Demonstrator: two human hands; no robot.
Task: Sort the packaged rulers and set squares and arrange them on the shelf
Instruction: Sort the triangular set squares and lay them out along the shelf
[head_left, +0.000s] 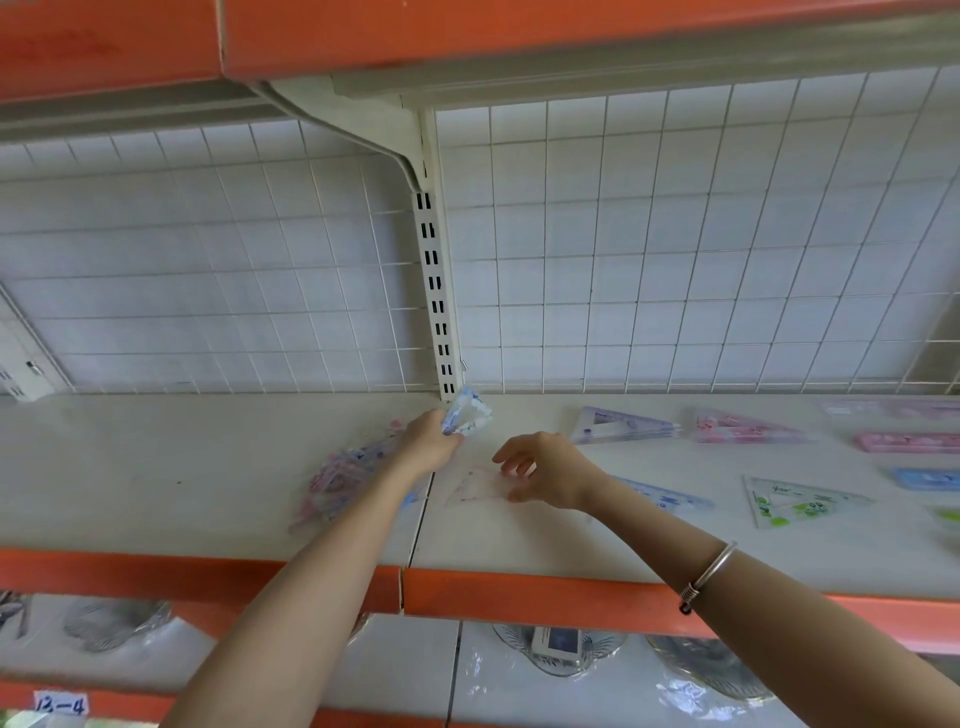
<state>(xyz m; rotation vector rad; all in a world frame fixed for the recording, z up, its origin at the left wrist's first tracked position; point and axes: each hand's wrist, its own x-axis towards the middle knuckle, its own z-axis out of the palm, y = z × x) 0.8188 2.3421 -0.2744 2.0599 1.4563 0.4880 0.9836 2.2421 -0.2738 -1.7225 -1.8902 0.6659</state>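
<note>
Blue-and-white packaged set square (467, 415) is pinched in my left hand (428, 441), raised off the shelf (156, 467). My right hand (545, 470), fingers loosely spread, hovers over a clear set square (470, 491); jumbled pile (343, 478) at its nine o'clock.

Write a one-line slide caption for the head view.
Left hand holds a blue set square above the shelf; right hand poised, fingers relaxed, over a clear set square.
</note>
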